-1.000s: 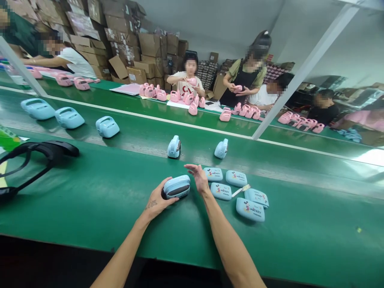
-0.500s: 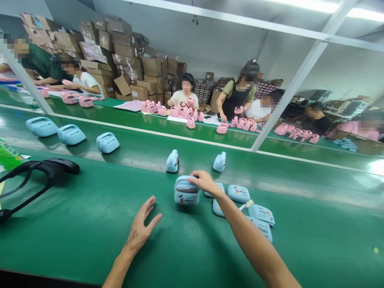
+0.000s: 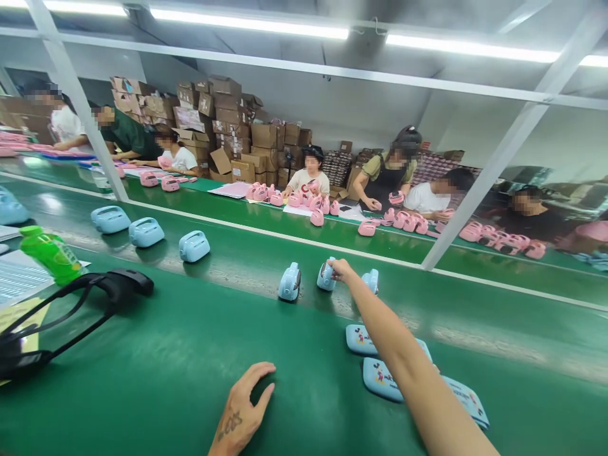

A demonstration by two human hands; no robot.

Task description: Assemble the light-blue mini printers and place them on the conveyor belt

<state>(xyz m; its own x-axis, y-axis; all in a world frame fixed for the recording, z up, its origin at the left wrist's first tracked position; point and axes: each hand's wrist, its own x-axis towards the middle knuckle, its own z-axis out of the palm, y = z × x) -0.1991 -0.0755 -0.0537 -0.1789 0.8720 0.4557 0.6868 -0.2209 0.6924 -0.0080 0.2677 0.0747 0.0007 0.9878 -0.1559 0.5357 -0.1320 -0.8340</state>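
My right hand point(image 3: 341, 270) reaches far out over the green belt and its fingers close on the top of a small light-blue device point(image 3: 325, 276) standing on edge. Two more blue devices flank it, one on the left point(image 3: 289, 282) and one on the right point(image 3: 371, 280). My left hand point(image 3: 243, 405) lies flat on the green table near me, fingers spread, holding nothing. Under my right forearm lie several flat blue shells with a cartoon mouse print point(image 3: 360, 339).
Three blue devices point(image 3: 194, 246) ride the belt further left. A black headset strap point(image 3: 114, 285), a green bottle point(image 3: 50, 253) and papers lie at the left. Across the line, people handle pink devices point(image 3: 317, 217). White frame posts point(image 3: 494, 171) rise from the belt.
My right hand carried the blue device away from me and set it on the belt between two others. My left hand stayed flat on the table. The view tilted up.
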